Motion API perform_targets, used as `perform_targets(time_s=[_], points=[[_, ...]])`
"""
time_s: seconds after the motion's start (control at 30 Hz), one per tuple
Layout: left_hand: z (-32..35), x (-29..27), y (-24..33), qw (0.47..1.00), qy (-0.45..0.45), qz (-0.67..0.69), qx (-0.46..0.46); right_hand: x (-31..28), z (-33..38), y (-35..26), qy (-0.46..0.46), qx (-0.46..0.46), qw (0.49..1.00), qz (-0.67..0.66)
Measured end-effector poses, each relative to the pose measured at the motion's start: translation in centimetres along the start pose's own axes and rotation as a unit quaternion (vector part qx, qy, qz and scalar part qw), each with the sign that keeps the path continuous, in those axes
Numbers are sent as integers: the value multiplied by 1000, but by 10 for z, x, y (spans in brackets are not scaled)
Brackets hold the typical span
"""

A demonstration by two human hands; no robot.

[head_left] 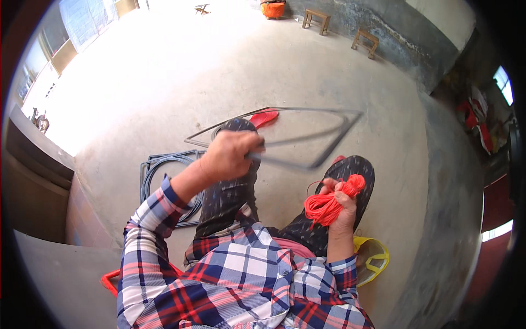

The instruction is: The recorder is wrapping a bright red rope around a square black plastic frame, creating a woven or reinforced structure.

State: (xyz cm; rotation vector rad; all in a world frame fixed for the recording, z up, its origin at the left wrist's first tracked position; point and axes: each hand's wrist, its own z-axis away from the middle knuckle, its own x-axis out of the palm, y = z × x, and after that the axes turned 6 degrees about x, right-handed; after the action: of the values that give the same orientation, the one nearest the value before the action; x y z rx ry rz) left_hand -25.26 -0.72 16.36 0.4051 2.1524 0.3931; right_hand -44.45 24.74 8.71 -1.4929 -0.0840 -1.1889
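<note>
Two hands (233, 155) spotted, one red cord bundle (325, 208) counted, two wooden stools (317, 13) seen, plus one folding stool (202, 7). Held dark frames (335, 142) couldn't be tallied, too blurred.

wire frame (335, 142): near side blurred | grey hoops (150, 174): partly behind left forearm (189, 183) | shirt (241, 263): cut off below

"Seen from where?"

"Worn on the head, the left of 2 fisheye cameras faces down past a plaid shirt (241, 266) to the left hand (231, 156) and right hand (344, 214)."

"How near?"

"Close over the knees (361, 165), the view stretching across the floor (181, 104) to a far wall (386, 35)."
</note>
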Motion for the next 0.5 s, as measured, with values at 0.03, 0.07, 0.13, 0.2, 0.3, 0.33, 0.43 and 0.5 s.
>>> perform_targets(time_s=[0.03,0.07,0.13,0.2,0.3,0.33,0.43,0.5], points=[[-13,-4,0,998,43,2,-47,5,1,0,13,-6,1000,10],[-27,-10,3,992,86,8,-92,6,2,-2,8,-12,1000,14],[-55,-30,3,960,110,68,-250,5,3,-3,-2,-10,998,58],[-73,-42,-4,941,201,150,-228,9,6,-4,-16,-17,997,73],[-98,-75,19,916,222,230,-242,10,10,-3,-25,-24,992,120],[-103,-87,21,907,216,261,-249,9,11,-3,-26,-28,992,121],[-109,-103,21,899,220,312,-213,6,13,-3,-31,-11,988,151],[-105,-101,17,902,215,310,-208,6,14,-2,-18,-11,993,119]])
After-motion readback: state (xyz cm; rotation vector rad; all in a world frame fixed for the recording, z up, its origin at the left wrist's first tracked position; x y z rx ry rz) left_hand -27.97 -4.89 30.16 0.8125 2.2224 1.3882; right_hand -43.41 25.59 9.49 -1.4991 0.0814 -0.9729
